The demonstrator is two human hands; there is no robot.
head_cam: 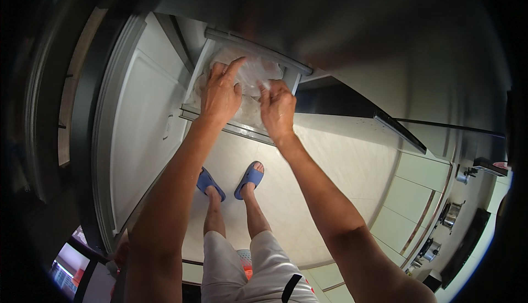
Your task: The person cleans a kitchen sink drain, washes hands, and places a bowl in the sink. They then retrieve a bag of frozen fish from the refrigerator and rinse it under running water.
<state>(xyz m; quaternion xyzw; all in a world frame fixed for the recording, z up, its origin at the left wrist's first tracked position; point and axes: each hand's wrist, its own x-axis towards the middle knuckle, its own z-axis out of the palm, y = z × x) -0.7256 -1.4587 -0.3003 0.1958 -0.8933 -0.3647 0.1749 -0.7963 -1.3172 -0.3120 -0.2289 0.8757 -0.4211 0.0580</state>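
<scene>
A pulled-out freezer drawer with a clear front lies before me, filled with plastic bags. My left hand is over its left side, index finger stretched out and thumb apart, against a translucent plastic bag. At the right, my right hand pinches the edge of that bag between thumb and fingers. What the bag holds is blurred. More clear bags lie lower in the drawer, partly hidden by my hands.
An open refrigerator door with a white inner panel stands at the left. Another open dark door is at the right. My feet in blue slippers stand on the pale floor. Pots sit on the counter at far right.
</scene>
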